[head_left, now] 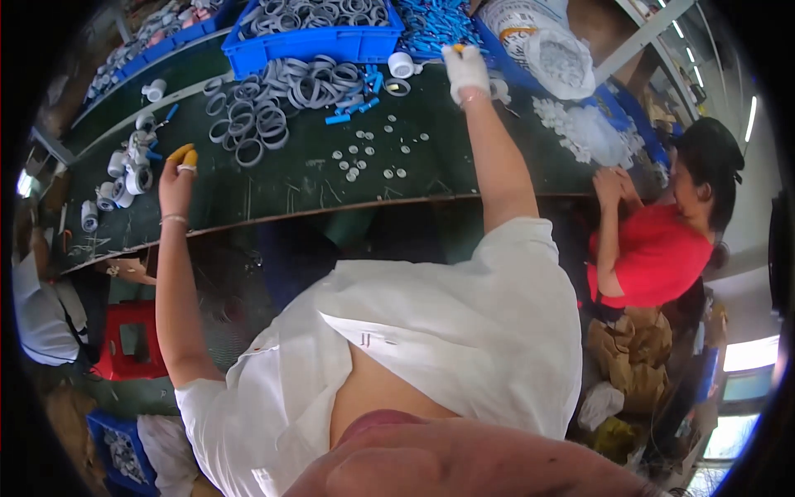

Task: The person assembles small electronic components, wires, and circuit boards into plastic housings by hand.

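1. My left hand is by the table, its yellow-tipped fingers bent and close together; I cannot tell whether they hold anything
2. White-and-grey fittings lie in a cluster just left of that hand
3. My right hand, in a white glove, reaches out to the near edge of a heap of blue pieces; its fingers look narrow, but I cannot tell what they grip
4. A white cap sits left of that glove
5. Between my hands lie loose grey rings and small white discs
6. More rings fill a blue tray behind
7. Someone in red works at my right
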A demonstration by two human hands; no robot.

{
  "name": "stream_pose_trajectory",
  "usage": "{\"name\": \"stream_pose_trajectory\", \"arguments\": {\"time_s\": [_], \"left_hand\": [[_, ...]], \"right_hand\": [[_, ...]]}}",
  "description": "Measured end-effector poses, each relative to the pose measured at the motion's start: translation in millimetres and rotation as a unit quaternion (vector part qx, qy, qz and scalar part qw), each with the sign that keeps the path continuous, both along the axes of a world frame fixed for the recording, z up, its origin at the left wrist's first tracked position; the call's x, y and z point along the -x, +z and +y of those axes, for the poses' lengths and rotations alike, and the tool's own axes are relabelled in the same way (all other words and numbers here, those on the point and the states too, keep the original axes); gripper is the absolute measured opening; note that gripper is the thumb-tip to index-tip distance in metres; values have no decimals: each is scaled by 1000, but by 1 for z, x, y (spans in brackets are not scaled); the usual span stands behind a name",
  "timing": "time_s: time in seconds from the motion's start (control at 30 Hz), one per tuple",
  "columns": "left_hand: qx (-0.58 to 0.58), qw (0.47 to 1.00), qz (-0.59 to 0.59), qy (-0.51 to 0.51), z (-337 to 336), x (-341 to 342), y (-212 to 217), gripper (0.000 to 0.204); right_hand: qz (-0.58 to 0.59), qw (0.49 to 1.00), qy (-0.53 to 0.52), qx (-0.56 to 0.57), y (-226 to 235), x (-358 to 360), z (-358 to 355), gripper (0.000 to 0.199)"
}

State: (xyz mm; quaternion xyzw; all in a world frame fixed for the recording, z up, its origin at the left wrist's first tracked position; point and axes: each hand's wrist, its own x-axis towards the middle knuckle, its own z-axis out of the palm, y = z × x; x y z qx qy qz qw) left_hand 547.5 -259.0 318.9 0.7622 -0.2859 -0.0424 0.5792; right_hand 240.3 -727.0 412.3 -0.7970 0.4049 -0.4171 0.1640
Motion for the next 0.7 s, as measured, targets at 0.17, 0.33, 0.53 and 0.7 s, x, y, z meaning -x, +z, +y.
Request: {"name": "stream_pose_trajectory", "arguments": {"time_s": [0.17, 0.33, 0.53, 0.7], "left_hand": [[-174, 964, -196, 41, -79, -99, -22, 39], [-325, 895, -286, 107, -116, -206, -53, 53], [-423, 885, -157, 116, -149, -215, -65, 51], [-278, 956, -92, 0, -147, -164, -45, 47]], "right_hand": [[16, 999, 40, -21, -80, -12, 9, 42], [-47, 993, 112, -3, -78, -12, 18, 36], [4, 989, 97, -110, -71, -7, 30, 37], [1, 990, 99, -102, -75, -8, 24, 34]]}}
